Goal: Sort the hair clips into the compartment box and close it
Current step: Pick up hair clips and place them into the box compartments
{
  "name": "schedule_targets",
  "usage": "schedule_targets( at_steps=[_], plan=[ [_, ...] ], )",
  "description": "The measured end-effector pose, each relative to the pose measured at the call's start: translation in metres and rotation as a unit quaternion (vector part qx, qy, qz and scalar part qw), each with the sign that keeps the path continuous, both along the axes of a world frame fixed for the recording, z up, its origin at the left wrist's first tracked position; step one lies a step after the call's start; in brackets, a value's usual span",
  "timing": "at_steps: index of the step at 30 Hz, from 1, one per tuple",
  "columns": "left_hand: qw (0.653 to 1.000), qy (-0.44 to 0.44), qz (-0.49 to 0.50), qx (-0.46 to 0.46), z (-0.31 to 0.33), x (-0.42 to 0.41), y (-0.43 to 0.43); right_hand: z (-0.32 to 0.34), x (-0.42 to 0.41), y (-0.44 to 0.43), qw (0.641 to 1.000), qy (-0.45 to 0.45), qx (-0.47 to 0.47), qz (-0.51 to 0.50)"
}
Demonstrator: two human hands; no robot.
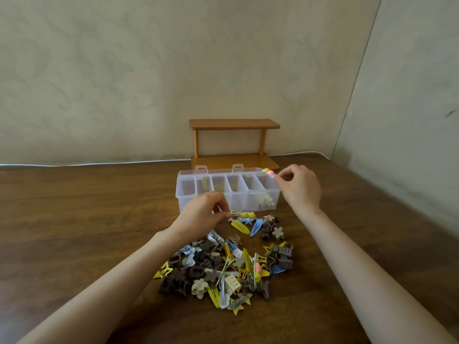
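Plastic, light, stiff, I judged: right hand pinched beaded clip endwise at box 2 o'clock; left hand pinched yellow clip.

**Browns and Yellows**

The pile mixed brown, yellow, blue and cream. At its twelve o'clock, a bobble clip was yellow and the box clear. The bead clip, at the box's two o'clock, was yellow and pink. The shelf was orange-brown, the table dark grained wood.
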State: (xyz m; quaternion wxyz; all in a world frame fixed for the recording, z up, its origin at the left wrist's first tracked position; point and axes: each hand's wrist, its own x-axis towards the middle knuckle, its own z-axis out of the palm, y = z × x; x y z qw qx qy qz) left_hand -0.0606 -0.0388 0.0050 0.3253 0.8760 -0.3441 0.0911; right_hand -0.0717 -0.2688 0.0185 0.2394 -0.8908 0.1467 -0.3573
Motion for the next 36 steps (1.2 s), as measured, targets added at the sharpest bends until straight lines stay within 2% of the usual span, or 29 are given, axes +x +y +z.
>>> schedule_targets(
  at_steps=[3,6,8,10,12,18,29,33,36],
  plan=[
    [0.998,0.029,-0.006,-0.047,0.001,-0.002,0.0,0.002,0.003,0.005,1.0,0.011,-0.01,0.005],
    [0.995,0.048,-0.006,-0.091,0.002,-0.003,-0.002,0.0,-0.012,0.01,0.995,-0.057,0.037,0.077],
    [0.992,0.055,-0.003,-0.118,0.002,-0.005,-0.005,0.0,-0.026,0.015,0.975,-0.073,0.115,0.178],
    [0.987,0.065,-0.002,-0.144,0.003,-0.006,-0.007,-0.002,-0.041,0.02,0.937,-0.037,0.184,0.296],
    [0.985,0.071,-0.004,-0.159,0.002,-0.007,-0.008,-0.009,-0.049,0.024,0.913,0.006,0.196,0.357],
    [0.986,0.065,-0.007,-0.153,-0.003,-0.006,-0.008,-0.02,-0.043,0.027,0.943,0.019,0.087,0.321],
    [0.986,0.061,0.005,-0.154,-0.006,-0.005,-0.006,-0.025,-0.038,0.021,0.946,0.012,-0.015,0.322],
    [0.984,0.076,0.002,-0.161,-0.007,-0.004,-0.006,-0.021,-0.04,0.017,0.956,-0.003,-0.018,0.294],
    [0.994,0.035,0.003,-0.108,-0.011,0.001,-0.003,-0.019,-0.04,0.005,0.977,-0.045,0.033,0.204]
  ],
)
